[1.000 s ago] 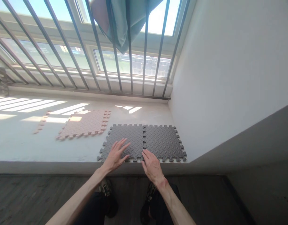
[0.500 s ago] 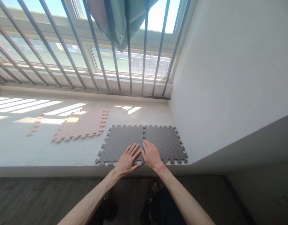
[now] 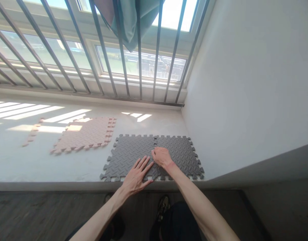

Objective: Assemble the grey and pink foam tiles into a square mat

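Two grey foam puzzle mats lie side by side on the white ledge, the left mat (image 3: 130,147) and the right mat (image 3: 179,152), their toothed edges meeting at a seam. My left hand (image 3: 137,175) rests flat on the left mat's near right part, fingers spread, holding nothing. Over the seam, my right hand (image 3: 162,156) is curled into a fist and presses down on the join. It covers part of the seam; the teeth above and below it look interlocked.
A pink foam mat (image 3: 87,134) lies to the left on the ledge, with a narrow pink edge strip (image 3: 33,132) beyond it. Metal bars (image 3: 140,67) stand before the window, where a green cloth (image 3: 131,30) hangs. A white wall (image 3: 244,83) bounds the right side.
My right hand has gone from stretched fingers to a curled fist and shifted slightly up along the seam. My left hand stays flat on the left mat. The view has shifted slightly.
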Demonstrator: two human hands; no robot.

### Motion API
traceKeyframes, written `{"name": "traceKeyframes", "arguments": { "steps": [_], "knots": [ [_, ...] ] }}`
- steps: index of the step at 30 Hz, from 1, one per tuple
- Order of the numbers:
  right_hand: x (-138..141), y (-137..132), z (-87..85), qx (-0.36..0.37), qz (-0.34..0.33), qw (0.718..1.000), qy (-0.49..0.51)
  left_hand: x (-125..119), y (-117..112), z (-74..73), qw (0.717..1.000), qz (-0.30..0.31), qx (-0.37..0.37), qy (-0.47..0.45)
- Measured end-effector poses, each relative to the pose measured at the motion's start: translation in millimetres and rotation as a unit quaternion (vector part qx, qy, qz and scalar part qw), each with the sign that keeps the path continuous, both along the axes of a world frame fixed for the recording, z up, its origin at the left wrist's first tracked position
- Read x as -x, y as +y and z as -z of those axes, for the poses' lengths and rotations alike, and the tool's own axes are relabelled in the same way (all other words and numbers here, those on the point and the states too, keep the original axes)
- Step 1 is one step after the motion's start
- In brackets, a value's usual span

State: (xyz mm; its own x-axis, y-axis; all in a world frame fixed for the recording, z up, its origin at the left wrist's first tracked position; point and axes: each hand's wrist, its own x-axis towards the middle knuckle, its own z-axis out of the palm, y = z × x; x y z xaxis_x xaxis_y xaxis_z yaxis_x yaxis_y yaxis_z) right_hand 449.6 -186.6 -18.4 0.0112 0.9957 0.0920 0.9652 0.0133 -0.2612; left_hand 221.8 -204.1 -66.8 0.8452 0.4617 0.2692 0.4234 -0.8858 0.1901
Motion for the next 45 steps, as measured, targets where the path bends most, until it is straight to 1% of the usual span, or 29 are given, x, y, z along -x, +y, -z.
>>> {"name": "traceKeyframes", "arguments": {
  "steps": [4, 7, 9, 11, 13, 16, 17, 18, 20, 22, 23, 25, 27, 28, 31, 33, 34, 36, 38, 40, 42, 43, 45],
  "knots": [
    [-1, 27, 4.6, 0.002, 0.012, 1.0, -0.002, 0, 0, -1.9, 1.0, -0.004, 0.005, 0.002],
    [3, 35, 18.5, 0.031, 0.024, 0.999, -0.014, 0, -1, -2.6, 1.0, -0.005, 0.006, 0.0],
    [7, 38, 29.4, 0.047, 0.046, 0.998, -0.014, 0, -1, -2.8, 1.0, -0.005, 0.006, -0.002],
    [8, 43, 36.7, 0.052, 0.067, 0.996, -0.008, 0, -1, -2.9, 1.0, -0.005, 0.007, -0.002],
    [4, 49, 36.9, 0.06, 0.074, 0.995, -0.004, 1, -1, -2.7, 1.0, -0.004, 0.008, -0.003],
    [-7, 55, 24.8, 0.108, 0.059, 0.992, -0.003, 1, -1, -1.6, 1.0, -0.003, 0.009, -0.002],
    [-10, 53, 19.6, 0.119, 0.06, 0.991, -0.002, 1, -1, -1.1, 1.0, -0.003, 0.008, -0.001],
    [-11, 48, 15.2, 0.11, 0.064, 0.992, -0.002, 1, 0, -0.6, 1.0, -0.003, 0.007, 0.0],
    [-10, 30, 11.8, 0.036, 0.069, 0.997, -0.005, 1, -1, 0.3, 1.0, -0.004, 0.005, -0.001],
    [-5, 6, 17.1, -0.05, 0.046, 0.998, -0.011, -1, -1, 1.1, 1.0, -0.007, 0.003, -0.005],
    [-1, -6, 21.9, -0.07, 0.026, 0.997, -0.013, -1, -1, 1.5, 1.0, -0.007, 0.002, -0.006],
    [6, -24, 31.8, -0.05, 0.003, 0.999, -0.013, -2, -2, 2.9, 1.0, -0.008, 0.001, -0.008],
    [11, -32, 37.3, -0.008, 0.004, 1.0, -0.009, -2, -2, 4.7, 1.0, -0.009, -0.002, -0.012],
    [13, -32, 37.9, -0.002, 0.012, 1.0, -0.006, -2, -1, 5.7, 1.0, -0.012, -0.004, -0.015],
    [18, -33, 36.5, -0.043, 0.028, 0.999, 0.003, -2, -1, 8.2, 0.999, -0.027, -0.005, -0.022],
    [21, -37, 38.7, -0.066, 0.031, 0.997, 0.012, -3, -2, 9.9, 0.998, -0.048, -0.003, -0.029],
    [23, -40, 41.3, -0.065, 0.03, 0.997, 0.018, -5, -2, 11.4, 0.997, -0.064, -0.002, -0.034],
    [25, -45, 47.9, -0.06, 0.032, 0.997, 0.031, -10, -3, 16.6, 0.992, -0.113, -0.003, -0.049],
    [25, -47, 54.0, -0.062, 0.029, 0.997, 0.045, -13, -2, 25.6, 0.984, -0.166, -0.006, -0.067],
    [24, -46, 57.8, -0.072, 0.023, 0.996, 0.057, -11, 5, 36.5, 0.975, -0.203, -0.01, -0.086],
    [22, -45, 59.8, -0.085, 0.023, 0.994, 0.064, 2, 18, 45.3, 0.967, -0.231, -0.012, -0.107],
    [22, -44, 60.5, -0.092, 0.025, 0.993, 0.066, 13, 28, 47.5, 0.962, -0.246, -0.011, -0.12],
    [22, -44, 61.2, -0.1, 0.029, 0.992, 0.066, 43, 52, 45.1, 0.946, -0.286, -0.006, -0.154]
  ]
}}
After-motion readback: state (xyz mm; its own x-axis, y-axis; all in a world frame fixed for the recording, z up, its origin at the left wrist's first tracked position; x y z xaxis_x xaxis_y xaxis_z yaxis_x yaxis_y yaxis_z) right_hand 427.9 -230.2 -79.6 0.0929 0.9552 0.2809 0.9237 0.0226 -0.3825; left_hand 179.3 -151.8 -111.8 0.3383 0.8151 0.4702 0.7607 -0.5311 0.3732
